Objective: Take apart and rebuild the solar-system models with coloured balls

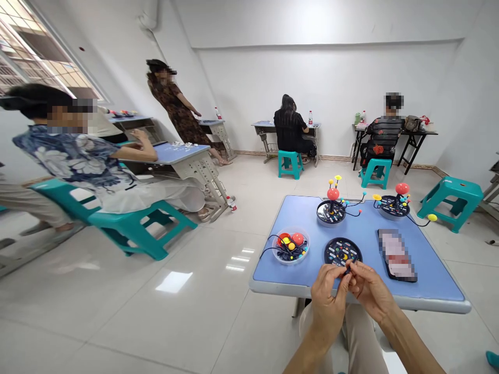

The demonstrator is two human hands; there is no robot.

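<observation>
My left hand (329, 292) and my right hand (369, 290) meet at the near edge of the blue desk. Both are closed, fingertips pinching a small dark piece (348, 268) that is mostly hidden by the fingers. Just beyond them lies a black round base (342, 249) printed with coloured planets and labels. To the left stands a clear plastic tub (275, 255) with red and yellow balls and black rods, some sticking out. Farther back are a solar system model (332, 195) and a second solar system model (401, 190), each with a red ball above a dark round base.
A phone (397, 255) lies on the right of the desk (296, 213). A green stool (452, 195) stands beyond its right corner. Several people sit or stand at other desks, one seated on a green stool (144, 223) at left. A bottle (231, 203) is on the floor.
</observation>
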